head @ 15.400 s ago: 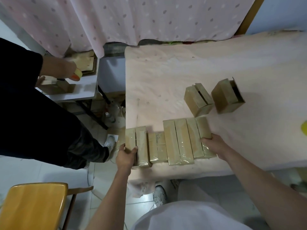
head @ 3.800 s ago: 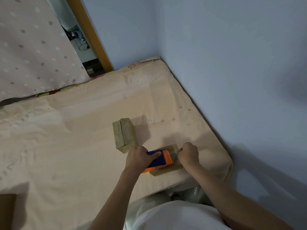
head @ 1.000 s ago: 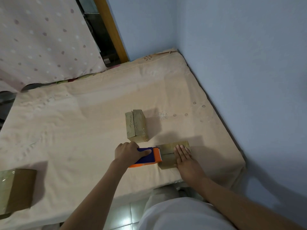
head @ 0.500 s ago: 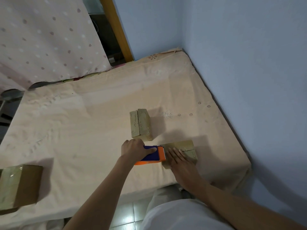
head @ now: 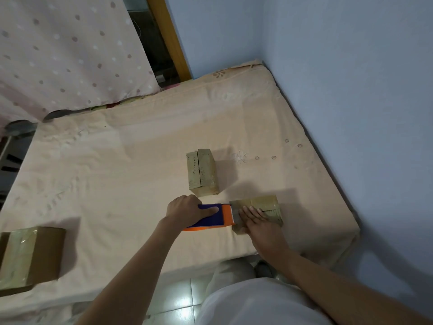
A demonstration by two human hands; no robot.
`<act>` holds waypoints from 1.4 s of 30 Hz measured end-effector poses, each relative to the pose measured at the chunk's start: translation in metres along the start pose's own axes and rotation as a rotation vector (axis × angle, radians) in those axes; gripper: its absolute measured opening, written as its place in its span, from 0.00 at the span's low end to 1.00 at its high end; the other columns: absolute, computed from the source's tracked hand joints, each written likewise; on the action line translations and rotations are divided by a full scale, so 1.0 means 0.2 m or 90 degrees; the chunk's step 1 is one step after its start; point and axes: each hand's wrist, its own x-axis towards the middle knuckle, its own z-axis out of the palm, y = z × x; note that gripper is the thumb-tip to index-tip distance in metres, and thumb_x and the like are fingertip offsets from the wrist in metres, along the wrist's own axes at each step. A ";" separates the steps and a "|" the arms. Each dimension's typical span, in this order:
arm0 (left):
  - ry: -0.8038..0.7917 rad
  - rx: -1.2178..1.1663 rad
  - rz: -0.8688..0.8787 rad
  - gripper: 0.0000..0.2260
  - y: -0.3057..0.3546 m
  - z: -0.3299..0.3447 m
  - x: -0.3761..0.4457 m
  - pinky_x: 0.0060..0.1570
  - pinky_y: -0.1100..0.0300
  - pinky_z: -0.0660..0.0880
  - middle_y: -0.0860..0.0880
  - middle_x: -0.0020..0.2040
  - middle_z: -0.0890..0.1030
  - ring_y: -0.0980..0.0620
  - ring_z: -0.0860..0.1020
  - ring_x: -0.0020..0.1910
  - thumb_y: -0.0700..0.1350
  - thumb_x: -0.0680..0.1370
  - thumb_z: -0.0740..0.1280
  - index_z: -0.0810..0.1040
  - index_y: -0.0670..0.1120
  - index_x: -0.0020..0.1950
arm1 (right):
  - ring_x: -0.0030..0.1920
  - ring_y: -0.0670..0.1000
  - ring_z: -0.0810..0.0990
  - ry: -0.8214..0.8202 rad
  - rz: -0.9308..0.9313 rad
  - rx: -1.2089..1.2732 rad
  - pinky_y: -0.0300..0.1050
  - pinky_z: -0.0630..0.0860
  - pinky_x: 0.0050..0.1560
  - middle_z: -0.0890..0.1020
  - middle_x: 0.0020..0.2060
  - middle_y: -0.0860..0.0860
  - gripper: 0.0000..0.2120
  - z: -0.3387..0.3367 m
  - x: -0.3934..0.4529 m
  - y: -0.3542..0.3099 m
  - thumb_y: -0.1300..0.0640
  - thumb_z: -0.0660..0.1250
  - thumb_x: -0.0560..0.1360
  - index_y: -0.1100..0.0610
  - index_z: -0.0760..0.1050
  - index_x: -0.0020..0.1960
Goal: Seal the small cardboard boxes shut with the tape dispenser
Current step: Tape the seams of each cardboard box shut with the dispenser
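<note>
The left hand (head: 187, 211) is curled round the blue and orange tape dispenser (head: 214, 218), thumb laid along its blue body, just below the centre of the frame. The dispenser's orange front end with its toothed edge butts against the left side of a small cardboard box (head: 257, 213). The right hand (head: 256, 220) lies flat on top of that box, fingers straight and together, pressing down; it covers the lower left of the lid. The box sits low, its flaps closed, with a glossy strip of tape visible across the top.

This box is close to the near edge of the cloth-covered bed (head: 117, 172), and the bed's right edge runs along the blue wall (head: 351, 90) not far to the right. To the left and above, the cloth lies wide and bare.

A second small box (head: 202, 174) stands just above the dispenser, apart from it, its top seam a dark line between two flaps. A larger taped box (head: 30, 256) sits at the lower left edge of the frame, well apart.
</note>
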 end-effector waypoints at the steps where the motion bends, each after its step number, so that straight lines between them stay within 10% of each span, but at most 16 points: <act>1: 0.000 -0.004 -0.005 0.31 -0.02 0.00 0.00 0.40 0.60 0.75 0.53 0.39 0.81 0.54 0.79 0.39 0.77 0.71 0.57 0.81 0.50 0.45 | 0.64 0.53 0.80 -0.010 0.014 0.005 0.49 0.71 0.68 0.79 0.66 0.54 0.31 -0.01 0.00 0.00 0.59 0.79 0.65 0.59 0.78 0.67; 18: 0.025 0.148 -0.024 0.28 0.07 -0.03 -0.01 0.40 0.58 0.74 0.52 0.38 0.76 0.51 0.77 0.40 0.75 0.73 0.58 0.72 0.49 0.41 | 0.57 0.52 0.84 -0.010 0.037 0.009 0.49 0.80 0.57 0.85 0.57 0.52 0.36 0.00 0.03 -0.03 0.55 0.86 0.51 0.58 0.84 0.59; 24: 0.051 0.264 -0.066 0.08 0.15 -0.06 0.00 0.42 0.60 0.67 0.54 0.46 0.81 0.53 0.79 0.45 0.55 0.75 0.68 0.76 0.52 0.48 | 0.57 0.52 0.84 -0.033 0.059 0.052 0.47 0.70 0.66 0.84 0.58 0.53 0.36 0.05 0.03 -0.02 0.54 0.87 0.52 0.59 0.83 0.59; 32: 0.129 0.058 -0.173 0.21 0.00 0.24 0.02 0.54 0.54 0.68 0.50 0.49 0.81 0.49 0.78 0.49 0.59 0.84 0.51 0.76 0.48 0.49 | 0.59 0.51 0.83 -0.027 0.049 0.061 0.46 0.63 0.65 0.84 0.60 0.51 0.31 0.01 0.04 -0.02 0.48 0.82 0.58 0.58 0.84 0.60; 36: 0.061 -0.022 -0.176 0.18 0.03 0.42 0.02 0.55 0.55 0.71 0.46 0.59 0.79 0.47 0.78 0.58 0.58 0.83 0.57 0.78 0.46 0.59 | 0.54 0.48 0.85 -0.084 0.042 0.075 0.44 0.78 0.58 0.86 0.55 0.49 0.27 -0.04 0.08 -0.03 0.44 0.54 0.71 0.55 0.86 0.55; 42: 0.118 -0.254 -0.181 0.14 0.19 0.46 -0.03 0.46 0.56 0.71 0.43 0.54 0.77 0.44 0.77 0.54 0.51 0.80 0.66 0.74 0.42 0.57 | 0.56 0.49 0.85 -0.137 0.047 0.045 0.45 0.78 0.59 0.85 0.56 0.50 0.26 -0.11 0.06 -0.04 0.44 0.56 0.72 0.56 0.85 0.57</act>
